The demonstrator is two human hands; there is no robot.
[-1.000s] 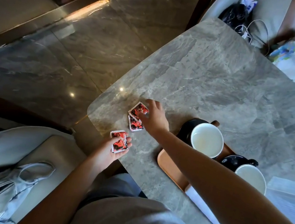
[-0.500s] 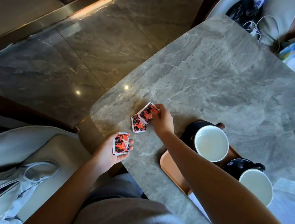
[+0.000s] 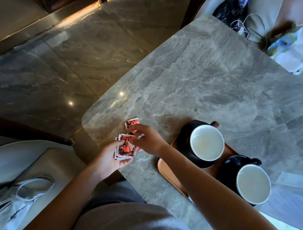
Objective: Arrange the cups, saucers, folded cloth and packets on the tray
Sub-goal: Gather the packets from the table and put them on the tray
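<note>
Reference landmark: the tray [image 3: 167, 170], an orange-brown piece at the near edge of the grey marble bench [image 3: 212, 81].

1. Cups and saucers. Two white-lined cups stand on the tray, each on a black saucer. The first cup [image 3: 207, 142] and its saucer [image 3: 183, 140] occupy the tray's far end. The second cup [image 3: 253, 184] and its saucer [image 3: 229, 168] occupy the right end. The two saucers stand just beside each other.

2. Packets. All the red packets are off the tray, on its left side, near the bench corner.
   - The packet stack [image 3: 124, 150] lies in the palm of the left hand [image 3: 112, 161]. This hand is palm up at the bench edge, with thumb and fingers curled round the stack.
   - The right hand [image 3: 147, 139] reaches across in front of the tray. Its fingertips are bent down and pinch the pinched packet [image 3: 133, 132] at the far edge of the stack.
   - The loose packet [image 3: 132, 122] lies flat on the bench, just beyond the right hand's fingertips.

3. Hands. The two hands are together, touching or nearly touching over the stack.

4. Cloth. A pale sheet [image 3: 294, 191] lies on the bench against the tray's right side. Whether it is the folded cloth cannot be told.

5. Surroundings. A white plastic bag [image 3: 291, 52] sits at the bench edge, well beyond the tray.
</note>
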